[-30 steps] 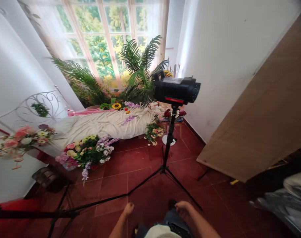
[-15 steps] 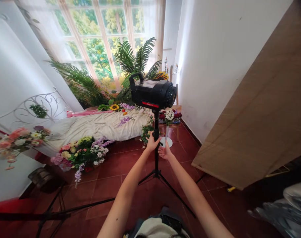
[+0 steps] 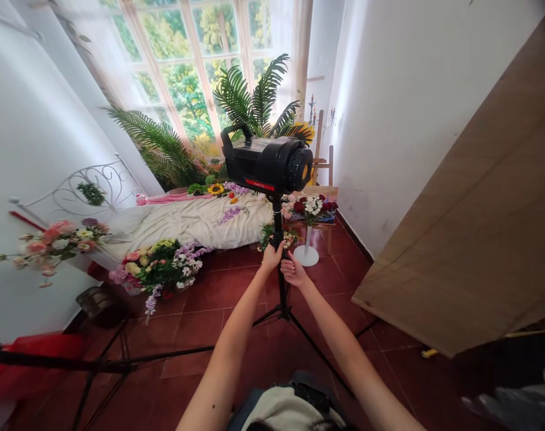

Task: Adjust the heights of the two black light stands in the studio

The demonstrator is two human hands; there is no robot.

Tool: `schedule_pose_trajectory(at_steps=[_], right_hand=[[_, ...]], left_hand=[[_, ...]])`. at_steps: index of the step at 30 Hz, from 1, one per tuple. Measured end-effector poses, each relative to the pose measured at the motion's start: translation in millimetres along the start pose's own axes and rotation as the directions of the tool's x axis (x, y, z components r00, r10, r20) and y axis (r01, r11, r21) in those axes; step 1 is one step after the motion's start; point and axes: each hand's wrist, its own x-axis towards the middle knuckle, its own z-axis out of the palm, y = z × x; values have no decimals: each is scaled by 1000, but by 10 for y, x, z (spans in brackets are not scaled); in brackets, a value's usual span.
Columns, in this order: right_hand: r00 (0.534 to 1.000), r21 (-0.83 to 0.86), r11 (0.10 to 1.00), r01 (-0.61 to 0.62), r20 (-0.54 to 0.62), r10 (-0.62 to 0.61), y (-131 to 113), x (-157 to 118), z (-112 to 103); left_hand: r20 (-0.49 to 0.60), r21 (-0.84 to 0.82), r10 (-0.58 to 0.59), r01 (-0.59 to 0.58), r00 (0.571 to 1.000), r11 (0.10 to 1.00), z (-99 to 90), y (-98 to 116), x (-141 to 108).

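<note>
A black studio light [image 3: 266,161] with a red label and a top handle sits on a black stand [image 3: 281,290], tilted a little to the left. My left hand [image 3: 273,254] is wrapped round the stand's column below the light. Close beside it on the right, my right hand [image 3: 294,269] has its fingers curled at the column, over what looks like a small black knob, mostly hidden. The stand's legs spread on the red tiled floor.
Behind the stand are a bed with a cream cover [image 3: 200,221] and a white vase stand [image 3: 305,255] with flowers. Bouquets [image 3: 162,266] lie at the left. A large wooden board [image 3: 470,209] leans at the right. Another black stand [image 3: 97,364] reaches in at lower left.
The light has shifted left and tilted more against the background. My right hand has closed in at the column. The whole view has moved slightly.
</note>
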Motion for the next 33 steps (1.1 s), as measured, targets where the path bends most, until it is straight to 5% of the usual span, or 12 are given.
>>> schedule_pose_trajectory(at_steps=[10, 15, 17, 20, 23, 25, 30, 33], right_hand=[[995, -93, 991, -94, 2, 95, -139, -64, -133], [986, -431, 889, -154, -7, 167, -289, -43, -174], [980, -665, 724, -185, -72, 185, -410, -30, -156], [986, -948, 271, -169, -164, 40, -548, 10, -95], [966, -971, -198, -137, -88, -241, -528, 50, -27], [919, -930, -338, -145, 0, -394, -449, 49, 2], [875, -918, -355, -179, 17, -484, -393, -59, -4], [914, -977, -110, -183, -128, -385, -474, -129, -43]], left_hand=[[-31, -64, -95, 93, 995, 994, 87, -18, -38], [-36, -48, -42, 40, 998, 998, 104, -106, -5], [-38, -42, -27, 25, 999, 999, 108, -126, 5], [-34, -33, -39, 37, 999, 999, 107, -119, 9], [-30, -42, -48, 46, 998, 998, 105, -92, 9], [-36, -49, -35, 33, 999, 998, 112, -80, 12], [-52, -38, -37, 35, 998, 999, 135, -88, 16], [-36, -29, -40, 39, 999, 999, 135, -88, 6]])
